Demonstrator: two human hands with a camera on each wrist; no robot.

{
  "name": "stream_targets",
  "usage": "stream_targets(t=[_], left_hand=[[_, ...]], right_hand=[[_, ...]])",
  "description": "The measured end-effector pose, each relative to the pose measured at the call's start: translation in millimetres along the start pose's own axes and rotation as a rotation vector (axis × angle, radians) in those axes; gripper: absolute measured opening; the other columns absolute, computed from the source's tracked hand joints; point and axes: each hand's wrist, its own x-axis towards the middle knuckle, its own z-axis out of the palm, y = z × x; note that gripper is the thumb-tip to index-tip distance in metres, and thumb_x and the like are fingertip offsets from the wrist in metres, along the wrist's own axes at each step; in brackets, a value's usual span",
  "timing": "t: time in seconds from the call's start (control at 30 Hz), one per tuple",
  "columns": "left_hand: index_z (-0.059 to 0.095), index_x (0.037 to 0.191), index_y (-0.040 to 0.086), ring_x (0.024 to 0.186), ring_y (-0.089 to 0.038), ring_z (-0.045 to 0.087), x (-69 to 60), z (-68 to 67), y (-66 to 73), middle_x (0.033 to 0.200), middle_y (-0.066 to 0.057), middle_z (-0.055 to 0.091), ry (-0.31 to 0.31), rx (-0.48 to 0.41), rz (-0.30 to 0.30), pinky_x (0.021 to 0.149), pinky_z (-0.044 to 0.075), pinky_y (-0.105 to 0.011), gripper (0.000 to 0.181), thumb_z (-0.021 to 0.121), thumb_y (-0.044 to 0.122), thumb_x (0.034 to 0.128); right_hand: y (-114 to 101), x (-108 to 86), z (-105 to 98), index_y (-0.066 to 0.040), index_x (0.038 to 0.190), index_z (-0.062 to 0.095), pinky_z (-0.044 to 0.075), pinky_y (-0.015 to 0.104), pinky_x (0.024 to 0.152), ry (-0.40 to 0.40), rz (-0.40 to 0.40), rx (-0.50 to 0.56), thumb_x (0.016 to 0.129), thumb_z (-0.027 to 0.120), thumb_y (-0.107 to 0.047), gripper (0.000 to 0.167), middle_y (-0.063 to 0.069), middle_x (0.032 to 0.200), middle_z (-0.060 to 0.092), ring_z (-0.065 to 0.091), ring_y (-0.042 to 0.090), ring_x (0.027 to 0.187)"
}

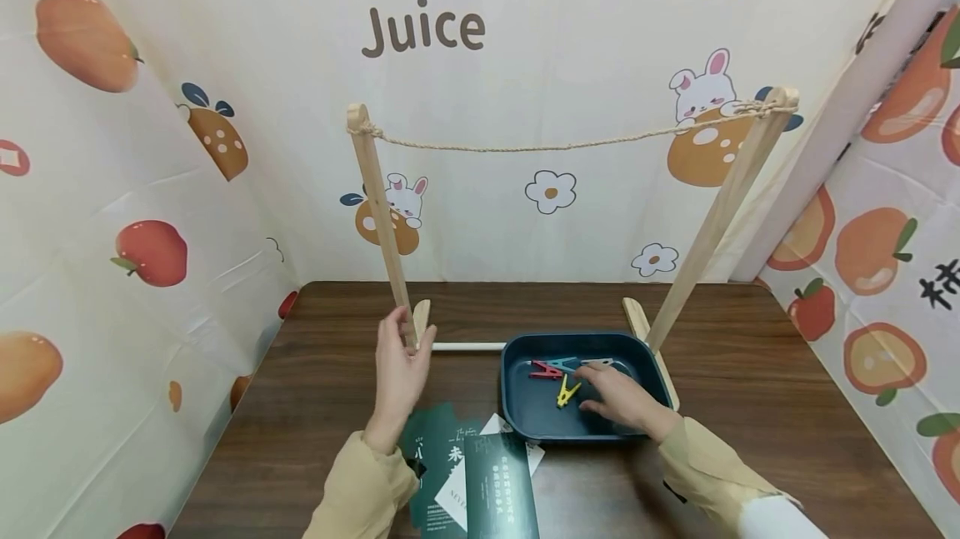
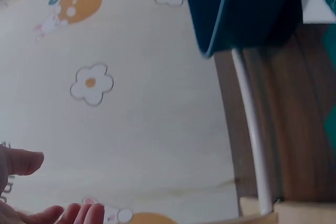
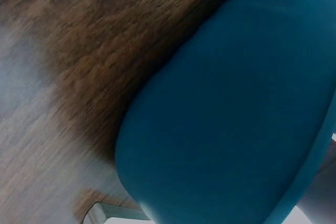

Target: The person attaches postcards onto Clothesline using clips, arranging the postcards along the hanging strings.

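Note:
A dark blue basin (image 1: 540, 421) stands on the table with several small clothespins in it: a red one (image 1: 546, 371), a yellow one (image 1: 567, 391), a blue one and a whitish one. My right hand (image 1: 626, 400) reaches over the basin's right side, fingers close to the clothespins; whether they touch is hard to tell. My left hand (image 1: 401, 366) is beside the foot of the left wooden post (image 1: 381, 214), thumb and fingers spread apart. In the left wrist view nothing lies between that thumb and the fingers (image 2: 86, 214). The right wrist view is mostly filled by the basin's outer wall (image 3: 220, 114).
A twine rope (image 1: 495, 148) hangs between the left post and the right post (image 1: 712, 231). A white rod (image 1: 468, 346) joins their feet behind the basin. Dark green printed cards (image 1: 501, 485) and white paper lie in front. Printed cloth (image 1: 480, 222) backs the table.

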Motion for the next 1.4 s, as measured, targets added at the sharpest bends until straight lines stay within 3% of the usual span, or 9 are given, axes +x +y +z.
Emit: stream_targets(t=[0.3,0.5,0.73,1.1,1.4], left_hand=[[0.044,0.116,-0.006,0.083,-0.027,0.052,-33.5,29.1,-6.8,0.097,-0.015,0.05,-0.183,0.05,-0.028,0.061,0.048,-0.031,0.043,0.063,0.008,0.0815],[0.045,0.116,-0.006,0.08,-0.025,0.054,-49.9,42.2,-11.8,0.094,-0.012,0.052,-0.295,0.091,-0.068,0.065,0.046,-0.032,0.043,0.064,0.013,0.082],[0.046,0.115,-0.006,0.077,-0.023,0.053,-65.8,55.8,-17.0,0.09,-0.012,0.053,-0.417,0.074,-0.099,0.063,0.045,-0.03,0.042,0.063,0.015,0.083],[0.045,0.112,-0.01,0.065,-0.015,0.05,-81.8,73.9,-22.5,0.079,-0.009,0.052,-0.516,0.011,-0.197,0.054,0.042,-0.023,0.044,0.065,0.013,0.0805],[0.048,0.105,-0.009,0.06,-0.011,0.047,-86.7,82.1,-24.0,0.072,-0.005,0.051,-0.504,0.033,-0.21,0.052,0.041,-0.022,0.038,0.066,0.012,0.0794]], right_hand=[[-0.9,6.9,7.3,-0.003,0.115,0.054,0.044,0.042,0.082,-0.023,0.013,-0.019,0.074,0.072,-0.017,0.047,0.012,0.11,0.054,0.053,0.024,0.098],[-1.2,10.6,9.4,-0.004,0.117,0.053,0.045,0.042,0.079,-0.054,0.008,-0.024,0.073,0.073,-0.017,0.05,0.012,0.11,0.052,0.053,0.023,0.094],[0.9,13.7,12.4,-0.006,0.119,0.052,0.047,0.041,0.075,-0.106,0.047,0.007,0.072,0.073,-0.012,0.052,0.015,0.111,0.048,0.053,0.021,0.087],[6.1,18.0,17.0,-0.008,0.12,0.052,0.046,0.041,0.077,-0.114,0.089,0.012,0.073,0.072,-0.009,0.051,0.013,0.112,0.048,0.053,0.02,0.089],[7.7,21.4,19.3,-0.007,0.113,0.053,0.046,0.04,0.076,-0.094,0.106,-0.013,0.071,0.073,-0.007,0.046,0.011,0.105,0.051,0.054,0.02,0.086]])
